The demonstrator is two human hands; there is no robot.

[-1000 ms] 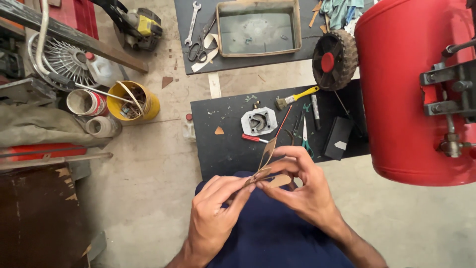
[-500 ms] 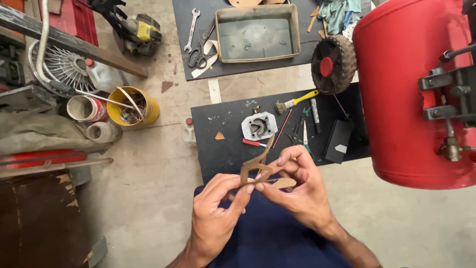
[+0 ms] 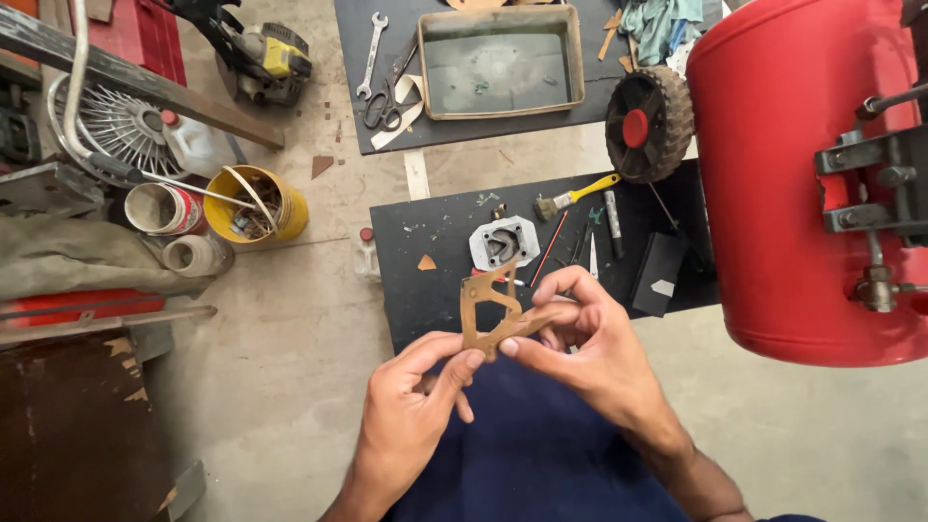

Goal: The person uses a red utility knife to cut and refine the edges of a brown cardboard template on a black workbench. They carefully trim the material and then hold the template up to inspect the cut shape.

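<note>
A thin brown gasket [image 3: 491, 311] is held at the lower centre of the frame, pinched at its lower edge by the left hand [image 3: 411, 411] and gripped by the closed fingers of the right hand [image 3: 590, 353]. Just above it, a grey metal part [image 3: 504, 242] is seen lying on a black mat [image 3: 435, 280], with a yellow-handled brush [image 3: 576, 195] beside it.

I note a brown cut-out gasket sheet [image 3: 491, 311], a glossy red metal tank [image 3: 783, 164], a yellow plastic bucket [image 3: 287, 215], and a black rubber floor mat [image 3: 435, 280].

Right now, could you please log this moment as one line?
left hand: pinching brown gasket | right hand: pinching gasket | behind: metal housing on black mat
</note>
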